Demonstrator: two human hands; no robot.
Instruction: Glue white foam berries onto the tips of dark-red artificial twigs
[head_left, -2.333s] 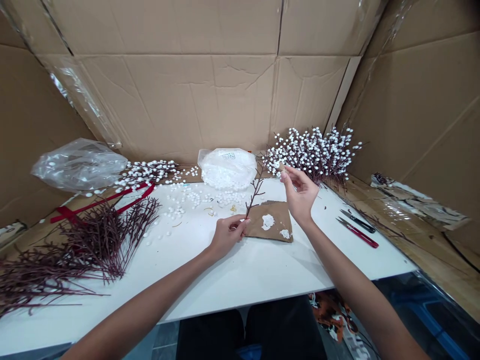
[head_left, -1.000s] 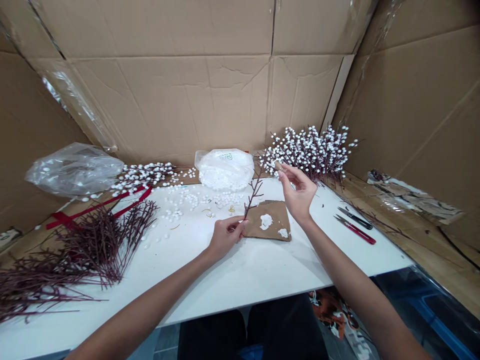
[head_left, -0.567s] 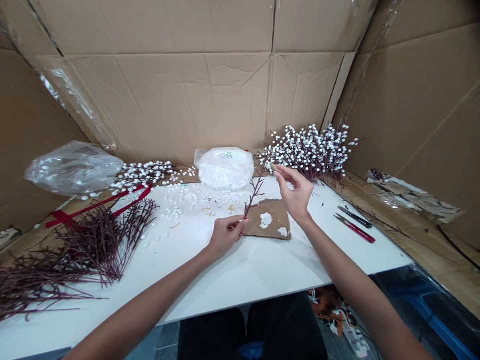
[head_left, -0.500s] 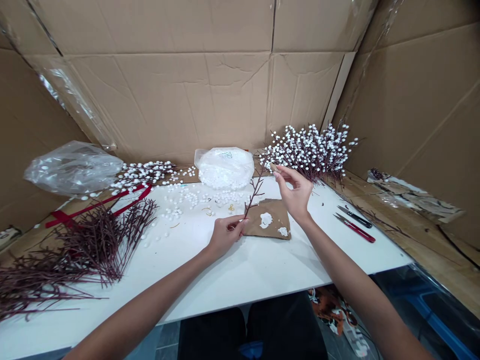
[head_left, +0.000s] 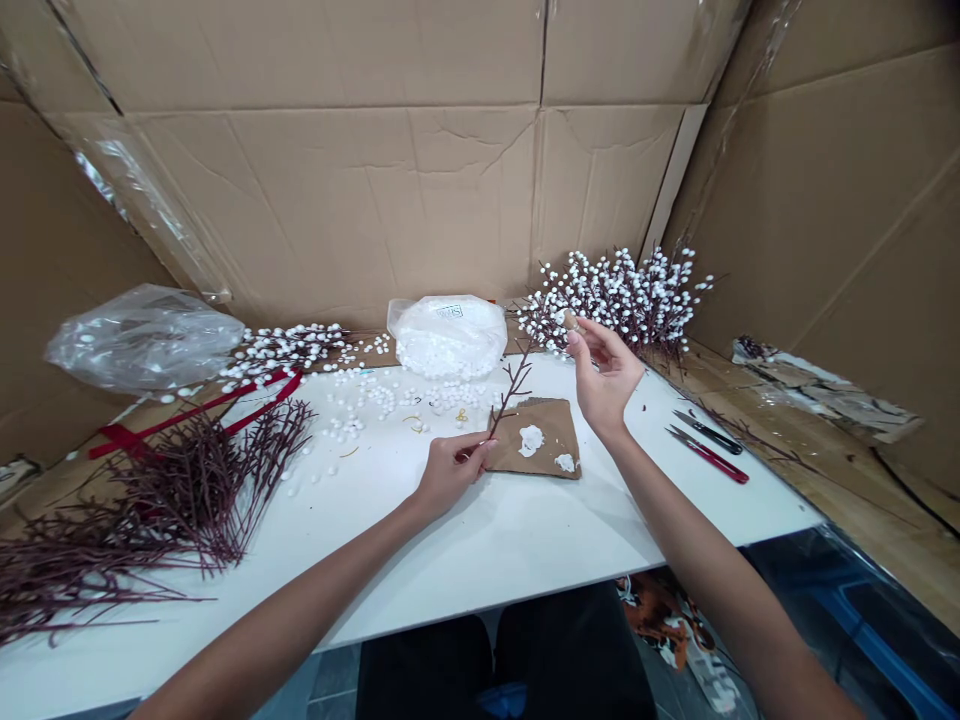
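Between the fingers of my left hand (head_left: 454, 470) is the lower end of a bare brown twig (head_left: 511, 388), which tilts up and to the right with several side shoots. My right hand (head_left: 609, 378), raised to the right of the twig, pinches a small brown piece (head_left: 571, 322) that looks like cardboard, with white stuff at its tip. Below and between the hands lies a cardboard square (head_left: 517, 458) bearing two dabs of white paste (head_left: 531, 440). The left fingertips are at its left edge.
White-berried branches (head_left: 630, 300) stand at the back right. A plastic bag of white balls (head_left: 450, 335) sits at the back, loose balls (head_left: 382, 396) before it. Bare twigs (head_left: 187, 480) with red ribbon (head_left: 120, 438) lie left. Red snips (head_left: 709, 456) and black snips (head_left: 709, 432) lie right.
My right hand has moved right and slightly up, away from the twig, still pinching the small brown piece. My left hand and the twig have hardly moved.
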